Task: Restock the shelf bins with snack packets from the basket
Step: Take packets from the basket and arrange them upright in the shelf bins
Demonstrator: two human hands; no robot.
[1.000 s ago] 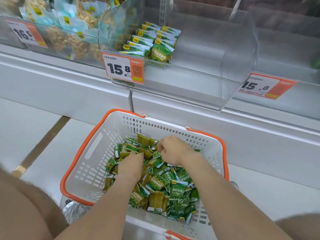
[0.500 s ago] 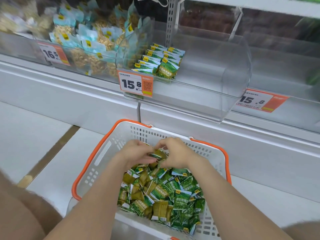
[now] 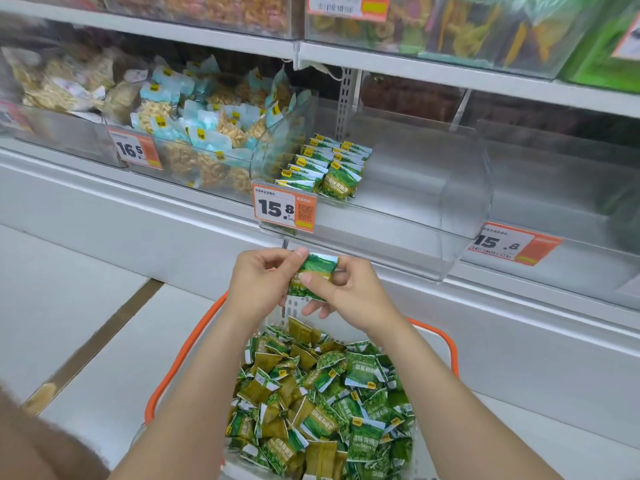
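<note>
Together, left hand (image 3: 259, 287) and right hand (image 3: 355, 296) pinch seemingly one green packet (image 3: 316, 268).

One wide-angle view is taken from the head, tilted forward and down: the basket (image 3: 180, 358) is seen close beneath, the shelf bin (image 3: 464, 202) near ahead, and the upper shelf (image 3: 415, 69) seems partly cropped.

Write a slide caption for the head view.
Above the basket, left hand and right hand pinch a green packet below the clear bin.
</note>
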